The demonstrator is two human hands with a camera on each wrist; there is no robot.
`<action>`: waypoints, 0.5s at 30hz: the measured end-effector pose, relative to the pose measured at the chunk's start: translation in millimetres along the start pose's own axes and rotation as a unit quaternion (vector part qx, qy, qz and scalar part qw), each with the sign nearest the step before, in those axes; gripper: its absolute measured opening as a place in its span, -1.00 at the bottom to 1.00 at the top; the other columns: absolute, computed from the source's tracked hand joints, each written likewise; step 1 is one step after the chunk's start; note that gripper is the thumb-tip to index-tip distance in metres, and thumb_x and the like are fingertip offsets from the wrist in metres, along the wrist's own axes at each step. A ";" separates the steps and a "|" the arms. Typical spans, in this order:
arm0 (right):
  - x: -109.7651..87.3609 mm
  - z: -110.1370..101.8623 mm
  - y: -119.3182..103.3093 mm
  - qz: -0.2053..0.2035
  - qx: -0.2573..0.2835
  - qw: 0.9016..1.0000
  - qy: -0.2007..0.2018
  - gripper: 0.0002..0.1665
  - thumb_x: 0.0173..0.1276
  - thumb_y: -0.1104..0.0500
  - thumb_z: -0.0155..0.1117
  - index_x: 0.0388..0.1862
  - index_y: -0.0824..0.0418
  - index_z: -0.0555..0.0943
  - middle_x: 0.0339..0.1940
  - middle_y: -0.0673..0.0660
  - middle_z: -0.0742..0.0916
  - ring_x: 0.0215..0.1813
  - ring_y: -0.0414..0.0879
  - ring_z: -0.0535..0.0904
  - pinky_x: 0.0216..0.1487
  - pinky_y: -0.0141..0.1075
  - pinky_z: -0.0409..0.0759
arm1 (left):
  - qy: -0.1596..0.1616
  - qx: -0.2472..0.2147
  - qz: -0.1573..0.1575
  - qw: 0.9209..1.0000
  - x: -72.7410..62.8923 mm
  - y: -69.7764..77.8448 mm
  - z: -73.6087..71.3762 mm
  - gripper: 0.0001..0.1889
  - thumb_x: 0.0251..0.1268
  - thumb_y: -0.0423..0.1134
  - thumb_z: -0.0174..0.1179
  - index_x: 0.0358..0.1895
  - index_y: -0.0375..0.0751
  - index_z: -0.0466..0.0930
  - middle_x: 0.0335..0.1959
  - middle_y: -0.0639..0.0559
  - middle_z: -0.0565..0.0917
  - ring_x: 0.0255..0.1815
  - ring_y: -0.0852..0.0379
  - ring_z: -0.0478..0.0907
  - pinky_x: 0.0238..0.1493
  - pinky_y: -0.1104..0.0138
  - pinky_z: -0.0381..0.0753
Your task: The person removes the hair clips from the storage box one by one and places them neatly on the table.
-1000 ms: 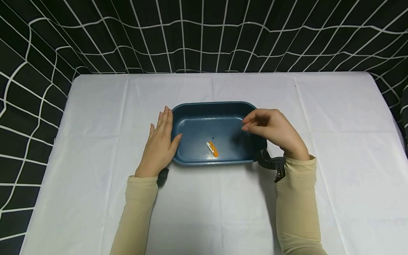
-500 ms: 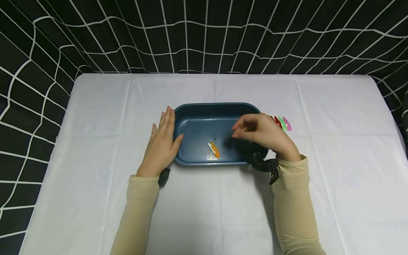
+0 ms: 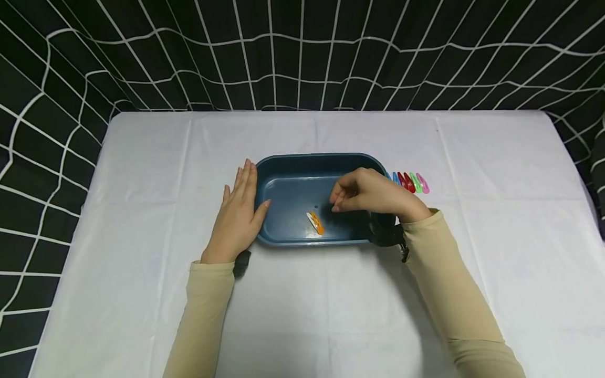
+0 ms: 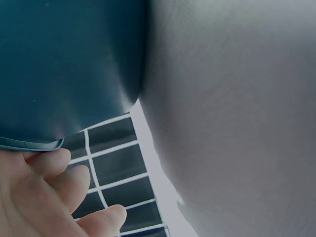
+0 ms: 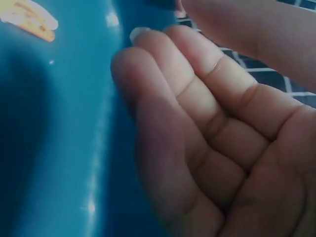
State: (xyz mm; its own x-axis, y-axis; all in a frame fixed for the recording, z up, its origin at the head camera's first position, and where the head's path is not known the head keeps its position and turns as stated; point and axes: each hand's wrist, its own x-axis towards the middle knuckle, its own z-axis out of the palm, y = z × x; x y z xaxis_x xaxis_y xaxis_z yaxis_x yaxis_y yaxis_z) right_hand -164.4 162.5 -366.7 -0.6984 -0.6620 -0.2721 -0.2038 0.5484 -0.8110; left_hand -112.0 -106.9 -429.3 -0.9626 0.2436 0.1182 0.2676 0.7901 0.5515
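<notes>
A blue plastic basin [image 3: 312,243] stands on the table in the head view. On its floor lie a white hair clip [image 3: 312,222] and an orange hair clip [image 3: 317,223], side by side. My left hand [image 3: 236,212] rests flat along the basin's left end, fingers straight, thumb over the rim. Over the basin's right half hangs my right hand [image 3: 361,193], its fingers curled and thumb close to the index fingertip. I cannot tell whether a small thing sits between those fingertips, which fall at the top edge of the right wrist view. The orange clip shows there at upper left.
Just right of the basin, a row of several hair clips lies on the table: blue [image 3: 395,177], red [image 3: 409,182], green [image 3: 416,182] and pink [image 3: 423,183]. A white cloth [image 3: 189,325] covers the table. Black fabric with white grid lines [image 3: 302,58] rises behind it.
My right hand has moved left from the basin's right rim to over its floor, uncovering the row of hair clips. The left hand has stayed at the basin's end.
</notes>
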 end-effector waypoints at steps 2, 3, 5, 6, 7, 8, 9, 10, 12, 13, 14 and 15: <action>7.7 -2.6 1.1 0.005 0.002 1.000 -0.028 -0.92 0.21 0.39 0.26 -0.31 0.39 0.65 -0.40 0.12 0.74 -0.26 0.02 0.69 -0.19 -0.32 0.60 | 0.000 -0.001 -0.002 1.000 -0.4 -0.6 0.4 -0.26 0.43 -0.11 -0.01 0.48 -0.35 -0.16 0.52 -0.13 -0.17 0.51 -0.09 -0.19 0.34 -0.18 -0.13; 11.4 -3.6 1.4 0.009 0.000 0.999 -0.039 -0.92 0.20 0.39 0.26 -0.31 0.39 0.64 -0.40 0.13 0.74 -0.26 0.00 0.69 -0.19 -0.32 0.60 | -0.001 -0.001 -0.002 1.000 -0.6 -1.0 0.9 -0.26 0.43 -0.11 -0.01 0.48 -0.36 -0.16 0.52 -0.12 -0.17 0.51 -0.09 -0.19 0.34 -0.18 -0.13; 18.3 -5.1 2.1 0.016 -0.005 0.999 -0.052 -0.91 0.19 0.39 0.26 -0.31 0.38 0.64 -0.40 0.12 0.74 -0.27 -0.06 0.68 -0.19 -0.31 0.59 | -0.001 0.000 -0.003 1.000 -0.7 -1.5 1.5 -0.26 0.43 -0.11 -0.01 0.48 -0.35 -0.16 0.52 -0.12 -0.17 0.51 -0.09 -0.19 0.34 -0.18 -0.13; 21.3 -5.5 2.1 0.019 -0.007 0.998 -0.056 -0.91 0.18 0.39 0.26 -0.31 0.37 0.65 -0.40 0.12 0.74 -0.28 -0.08 0.67 -0.19 -0.31 0.59 | -0.001 0.000 -0.003 1.000 -0.7 -1.7 1.6 -0.26 0.43 -0.11 -0.01 0.48 -0.35 -0.16 0.52 -0.12 -0.17 0.51 -0.09 -0.19 0.34 -0.18 -0.13; 24.4 -5.5 2.4 0.021 -0.014 0.998 -0.058 -0.92 0.18 0.39 0.27 -0.32 0.35 0.65 -0.41 0.11 0.74 -0.29 -0.11 0.67 -0.20 -0.32 0.58 | -0.001 0.001 -0.003 1.000 -0.7 -1.9 1.8 -0.26 0.43 -0.11 -0.01 0.48 -0.35 -0.16 0.52 -0.12 -0.17 0.51 -0.09 -0.18 0.34 -0.18 -0.13; 27.2 -5.1 2.4 0.024 -0.018 0.998 -0.061 -0.92 0.17 0.39 0.27 -0.34 0.33 0.65 -0.41 0.10 0.74 -0.30 -0.12 0.66 -0.21 -0.31 0.58 | -0.001 0.001 -0.002 1.000 -0.6 -1.9 1.9 -0.26 0.43 -0.11 -0.01 0.48 -0.35 -0.16 0.52 -0.12 -0.17 0.51 -0.09 -0.18 0.34 -0.18 -0.13; 29.7 -4.3 2.9 0.024 -0.019 0.997 -0.065 -0.93 0.17 0.39 0.27 -0.35 0.33 0.65 -0.41 0.09 0.74 -0.31 -0.12 0.66 -0.22 -0.31 0.58 | 0.000 0.000 -0.002 1.000 -0.4 -2.0 1.9 -0.26 0.43 -0.11 0.00 0.48 -0.35 -0.16 0.52 -0.12 -0.17 0.51 -0.09 -0.18 0.34 -0.18 -0.13; 32.4 -3.1 3.9 0.025 -0.021 0.997 -0.071 -0.93 0.17 0.39 0.27 -0.35 0.33 0.65 -0.42 0.08 0.74 -0.32 -0.13 0.65 -0.23 -0.31 0.57 | 0.001 0.000 -0.001 1.000 -0.2 -2.0 1.9 -0.26 0.43 -0.11 0.00 0.48 -0.35 -0.16 0.52 -0.12 -0.17 0.51 -0.09 -0.18 0.34 -0.18 -0.12; 37.1 -1.0 5.5 0.030 -0.017 0.996 -0.085 -0.94 0.17 0.40 0.26 -0.37 0.33 0.65 -0.43 0.08 0.73 -0.35 -0.12 0.64 -0.25 -0.29 0.57 | 0.003 -0.001 0.000 1.000 0.1 -1.9 1.9 -0.26 0.43 -0.12 0.00 0.48 -0.35 -0.16 0.52 -0.13 -0.16 0.51 -0.09 -0.18 0.34 -0.18 -0.12; 39.0 0.1 6.7 0.035 -0.014 0.995 -0.091 -0.94 0.17 0.41 0.26 -0.38 0.34 0.65 -0.43 0.07 0.73 -0.36 -0.12 0.63 -0.26 -0.29 0.57 | 0.003 -0.002 0.000 1.000 0.2 -1.7 1.7 -0.26 0.42 -0.12 0.01 0.48 -0.35 -0.16 0.52 -0.13 -0.16 0.51 -0.09 -0.18 0.34 -0.19 -0.12; 40.7 1.2 7.9 0.040 -0.012 0.995 -0.094 -0.94 0.16 0.41 0.25 -0.38 0.34 0.65 -0.44 0.07 0.72 -0.38 -0.11 0.62 -0.28 -0.29 0.57 | 0.003 -0.003 0.000 1.000 0.2 -1.6 1.6 -0.26 0.42 -0.12 0.01 0.48 -0.35 -0.16 0.52 -0.13 -0.16 0.51 -0.10 -0.18 0.34 -0.19 -0.12; 42.3 2.3 9.0 0.045 -0.010 0.994 -0.096 -0.94 0.16 0.42 0.26 -0.39 0.35 0.65 -0.45 0.07 0.72 -0.39 -0.11 0.61 -0.28 -0.29 0.57 | 0.003 -0.003 0.000 1.000 0.3 -1.5 1.4 -0.26 0.43 -0.12 0.00 0.48 -0.35 -0.16 0.52 -0.13 -0.17 0.51 -0.10 -0.18 0.34 -0.19 -0.12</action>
State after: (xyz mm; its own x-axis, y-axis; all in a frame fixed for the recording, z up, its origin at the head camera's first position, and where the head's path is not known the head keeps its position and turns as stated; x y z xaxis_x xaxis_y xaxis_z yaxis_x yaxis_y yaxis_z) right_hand -194.2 138.2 -386.7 -0.5708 -0.6939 -0.4390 -0.1618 0.6193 -0.7683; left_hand -112.6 -107.2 -431.3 -0.9628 0.2407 0.1226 0.2675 0.7863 0.5570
